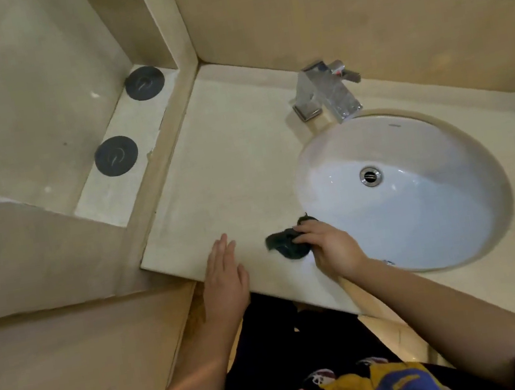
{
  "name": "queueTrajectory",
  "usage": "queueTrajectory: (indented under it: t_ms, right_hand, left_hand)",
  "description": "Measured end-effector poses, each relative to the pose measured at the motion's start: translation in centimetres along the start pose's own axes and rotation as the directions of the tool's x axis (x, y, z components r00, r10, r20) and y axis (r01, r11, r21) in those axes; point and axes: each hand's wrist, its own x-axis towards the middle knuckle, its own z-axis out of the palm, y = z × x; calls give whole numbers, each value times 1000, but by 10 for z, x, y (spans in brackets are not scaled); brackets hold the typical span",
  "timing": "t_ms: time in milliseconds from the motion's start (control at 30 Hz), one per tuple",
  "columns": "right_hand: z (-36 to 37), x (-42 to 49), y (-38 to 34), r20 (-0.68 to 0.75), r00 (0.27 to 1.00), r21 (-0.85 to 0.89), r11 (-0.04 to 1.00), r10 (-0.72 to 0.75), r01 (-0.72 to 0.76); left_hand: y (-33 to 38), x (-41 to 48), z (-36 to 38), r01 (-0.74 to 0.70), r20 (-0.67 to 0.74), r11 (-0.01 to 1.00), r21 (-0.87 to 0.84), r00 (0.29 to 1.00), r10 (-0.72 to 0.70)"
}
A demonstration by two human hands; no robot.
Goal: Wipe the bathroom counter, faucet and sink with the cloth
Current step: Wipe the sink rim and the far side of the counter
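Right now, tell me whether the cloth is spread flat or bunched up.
Bunched: the dark cloth sits crumpled under the right hand.

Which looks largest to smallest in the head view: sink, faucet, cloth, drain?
1. sink, by far
2. faucet
3. cloth, close to the faucet; partly hidden under the right hand, so unsure
4. drain

1. The left hand (223, 267) lies palm-down, fingers straight and together, well left of the white oval ceramic sink (438, 216).
2. The right hand (328, 247), just beside that sink's left rim, curls its fingers over a dark crumpled cloth (286, 244).
3. Both forearms are bare.
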Motion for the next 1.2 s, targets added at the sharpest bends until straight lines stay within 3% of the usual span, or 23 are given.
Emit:
queueTrajectory:
  t_ms: [100,233,333,400,500,567,633,700,767,800,833,900,967,1033,1100,1200]
  right_hand:
    - [8,-2,-3,-43,995,-10,995,94,-95]
    - [13,-41,-6,66,997,-19,999,35,-34]
    - [-3,-92,3,119,991,12,998,64,-66]
    - [-17,-132,16,85,991,-11,994,107,-107]
    - [-44,-193,42,-108,955,-41,958,277,-283]
    - [-67,-229,61,-271,849,-35,877,454,-480]
    - [-87,-256,74,-406,644,53,720,648,-692]
    - [-96,-267,82,-467,450,156,572,761,-805]
    - [-93,-261,80,-488,355,214,504,797,-837]
    - [-89,-253,76,-490,350,218,501,799,-838]
    - [-82,-244,70,-478,388,198,528,788,-826]
    - [-61,-222,55,-413,567,117,659,713,-743]
    - [-39,-194,40,-269,776,57,814,570,-578]
    - [-20,-168,31,-144,902,42,913,408,-406]
    - [-18,-157,30,-39,927,70,926,373,-370]
    - [-39,-175,46,-84,919,99,921,384,-376]
  left_hand:
    - [11,3,6,-58,40,998,21,998,57]
    - [42,9,12,-237,113,971,35,966,232]
    - [68,10,24,-332,174,942,42,931,320]
    - [85,8,34,-392,219,919,32,900,376]
    - [108,0,49,-503,284,863,46,835,472]
    - [124,-5,57,-543,309,839,44,806,505]
    - [136,-10,65,-564,328,824,42,787,522]
    - [145,-14,71,-585,350,810,48,769,534]
    - [152,-16,76,-595,374,802,51,756,537]
    - [155,-17,77,-593,384,804,47,753,534]
    - [158,-17,79,-590,391,806,40,752,531]
    - [161,-19,82,-583,391,812,38,756,525]
    - [164,-20,83,-562,375,825,55,778,504]
    - [165,-18,81,-534,358,842,73,802,478]
    - [165,-16,79,-528,355,845,81,808,471]
    - [167,-14,77,-534,358,836,126,810,463]
